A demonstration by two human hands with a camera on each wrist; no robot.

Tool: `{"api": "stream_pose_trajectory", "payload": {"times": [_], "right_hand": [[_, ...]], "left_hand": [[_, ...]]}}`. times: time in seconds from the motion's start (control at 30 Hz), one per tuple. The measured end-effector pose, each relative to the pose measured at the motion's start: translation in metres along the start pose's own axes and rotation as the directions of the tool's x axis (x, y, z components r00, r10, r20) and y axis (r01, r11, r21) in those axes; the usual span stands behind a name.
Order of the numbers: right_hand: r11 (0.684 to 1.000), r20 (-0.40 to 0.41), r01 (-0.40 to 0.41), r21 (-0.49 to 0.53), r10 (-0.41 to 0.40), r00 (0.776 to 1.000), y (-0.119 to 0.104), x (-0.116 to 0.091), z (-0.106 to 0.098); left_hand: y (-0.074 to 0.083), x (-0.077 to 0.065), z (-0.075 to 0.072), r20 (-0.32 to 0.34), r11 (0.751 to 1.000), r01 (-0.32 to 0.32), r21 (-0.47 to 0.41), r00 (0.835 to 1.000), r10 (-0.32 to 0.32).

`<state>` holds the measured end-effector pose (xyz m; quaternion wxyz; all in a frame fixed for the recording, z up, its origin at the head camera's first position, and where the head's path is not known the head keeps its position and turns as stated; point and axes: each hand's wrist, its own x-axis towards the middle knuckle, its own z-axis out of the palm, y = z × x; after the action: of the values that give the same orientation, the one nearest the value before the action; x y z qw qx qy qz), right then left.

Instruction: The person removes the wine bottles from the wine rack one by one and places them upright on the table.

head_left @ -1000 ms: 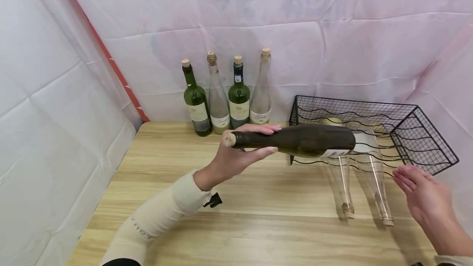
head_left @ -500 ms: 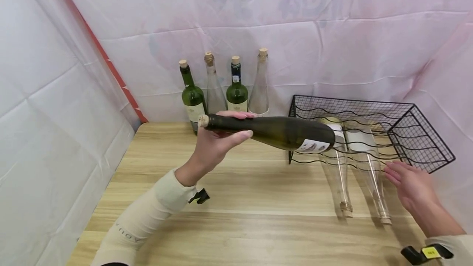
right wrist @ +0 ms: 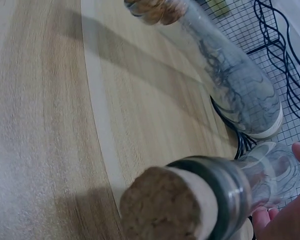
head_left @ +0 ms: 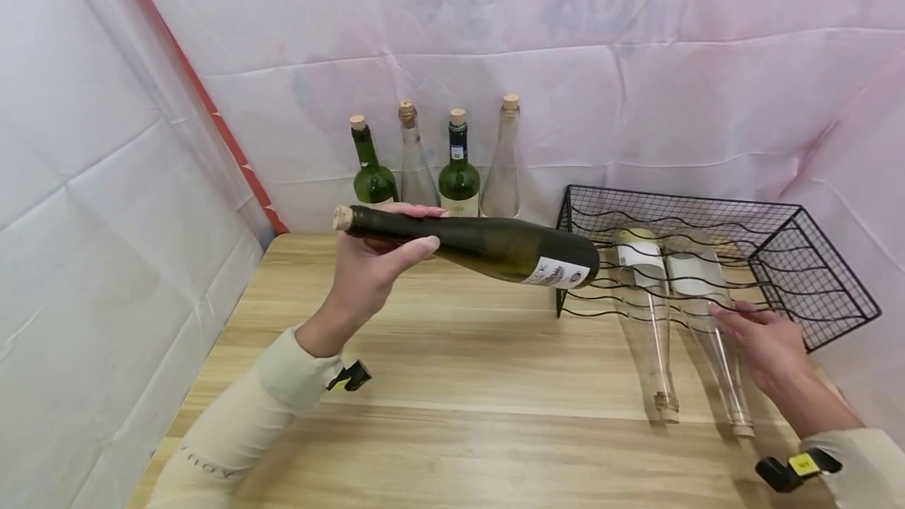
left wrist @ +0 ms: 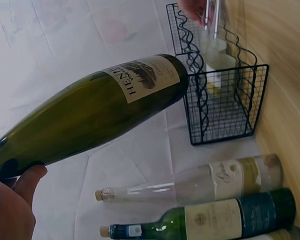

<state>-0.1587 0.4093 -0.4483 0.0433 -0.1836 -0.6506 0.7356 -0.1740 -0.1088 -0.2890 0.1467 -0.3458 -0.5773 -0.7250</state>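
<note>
My left hand [head_left: 364, 269] grips a dark green wine bottle [head_left: 495, 246] by its neck, fingers behind and thumb in front. The bottle is held in the air nearly level, its corked end at the left and its base at the left end of the black wire wine rack [head_left: 844, 289]. A white printed label [left wrist: 145, 77] shows near the base. At the rack's front wires is my right hand [head_left: 771, 348], beside a clear bottle [head_left: 721, 352] lying in the rack. Its fingertips touch the wire or that bottle; whether they grip cannot be told.
Another clear bottle [head_left: 652, 336] lies left of the first, both corked necks pointing toward me over the wooden table [head_left: 452, 430]. Along the back stand two green bottles [head_left: 459, 179] and two clear ones [head_left: 500, 171], all corked. White sheeting [head_left: 283, 38] hangs behind and at the sides.
My left hand has carried the dark bottle leftward and slightly back, moving its base off the lying bottles. My right hand has moved left to the rack's front and the right lying bottle.
</note>
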Motion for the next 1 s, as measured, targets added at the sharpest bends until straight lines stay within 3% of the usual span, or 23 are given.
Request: {"api": "stream_pose_trajectory", "payload": {"times": [0.07,0.23,0.33,0.63,0.73,0.9,1.0], "right_hand": [[0.988,-0.032,0.002,-0.157,-0.007,0.999,0.000,0.002,0.000],[0.889,-0.103,-0.027,-0.457,-0.023,0.994,0.002,0.009,-0.002],[0.891,-0.115,-0.020,-0.454,-0.037,0.993,0.004,0.011,-0.002],[0.825,-0.129,-0.014,-0.564,-0.072,0.989,0.001,0.017,0.000],[0.821,-0.136,-0.014,-0.571,-0.078,0.988,0.002,0.020,0.002],[0.813,-0.126,0.002,-0.582,-0.092,0.988,0.005,0.023,0.004],[0.780,-0.092,0.020,-0.625,-0.099,0.991,0.005,0.023,0.004]], "left_hand": [[0.002,-0.001,-0.005,-0.013,1.000,0.012,0.006,1.000,-0.012],[0.008,-0.004,-0.016,-0.034,0.997,0.052,0.058,0.998,-0.050],[0.012,-0.003,-0.021,-0.033,0.992,0.069,0.104,0.997,-0.066],[0.019,-0.002,-0.039,-0.041,0.965,0.071,0.252,0.997,-0.063],[0.018,-0.004,-0.046,-0.057,0.952,0.086,0.293,0.996,-0.073],[0.018,-0.005,-0.057,-0.075,0.916,0.125,0.382,0.992,-0.105],[0.019,-0.004,-0.063,-0.081,0.888,0.138,0.439,0.990,-0.113]]}}
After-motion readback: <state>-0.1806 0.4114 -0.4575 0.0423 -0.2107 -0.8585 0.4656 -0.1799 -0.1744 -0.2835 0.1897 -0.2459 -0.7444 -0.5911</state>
